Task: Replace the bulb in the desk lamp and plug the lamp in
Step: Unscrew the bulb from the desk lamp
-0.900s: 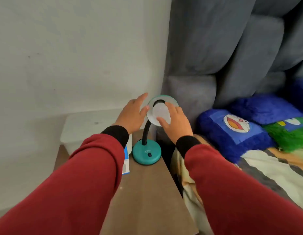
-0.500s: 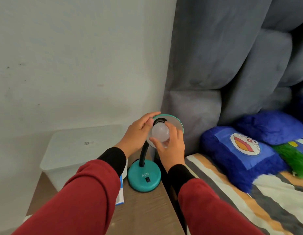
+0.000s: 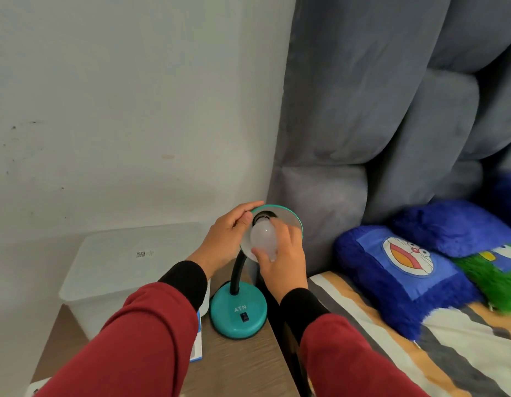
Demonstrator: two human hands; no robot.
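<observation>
A teal desk lamp stands on a wooden bedside table (image 3: 243, 365), its round base (image 3: 238, 310) marked ATN, with a black gooseneck rising to a tilted shade (image 3: 288, 214). A white frosted bulb (image 3: 263, 234) sits at the black socket inside the shade. My left hand (image 3: 227, 234) grips the shade's left rim, thumb on the inside. My right hand (image 3: 280, 260) holds the bulb from below, fingers and thumb curled round it. No plug or cord is visible.
A translucent plastic box (image 3: 131, 262) sits at the back left of the table against the white wall. A blue and white carton (image 3: 198, 336) lies partly under my left sleeve. A grey padded headboard (image 3: 363, 124), blue cartoon pillows (image 3: 406, 267) and a striped bed are to the right.
My left hand moved from beside the shade to gripping its rim. My right hand closed round the bulb. The camera view dropped closer to the lamp.
</observation>
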